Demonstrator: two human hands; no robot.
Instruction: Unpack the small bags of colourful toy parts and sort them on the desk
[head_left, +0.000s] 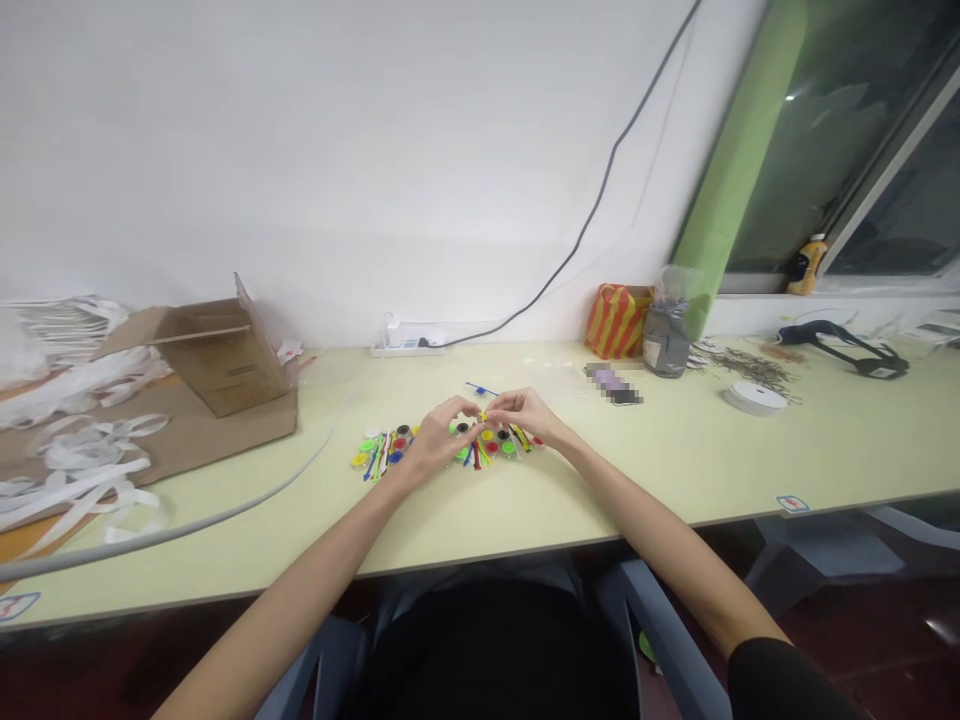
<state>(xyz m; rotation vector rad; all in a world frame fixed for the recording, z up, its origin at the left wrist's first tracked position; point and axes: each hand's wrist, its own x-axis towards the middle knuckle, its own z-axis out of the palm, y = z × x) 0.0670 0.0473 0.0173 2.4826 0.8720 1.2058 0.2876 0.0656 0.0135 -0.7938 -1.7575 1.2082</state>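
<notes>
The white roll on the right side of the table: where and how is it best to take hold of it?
Probably by its outer rim, from above. The white roll lies flat on the table, so two opposite sides of its round edge can be pinched. Its near side looks open; small metal pieces lie scattered behind it.

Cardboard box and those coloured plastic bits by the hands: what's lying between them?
A pale grey cord curves over the table between the cardboard box and the coloured bits, seen in the head view.
</notes>
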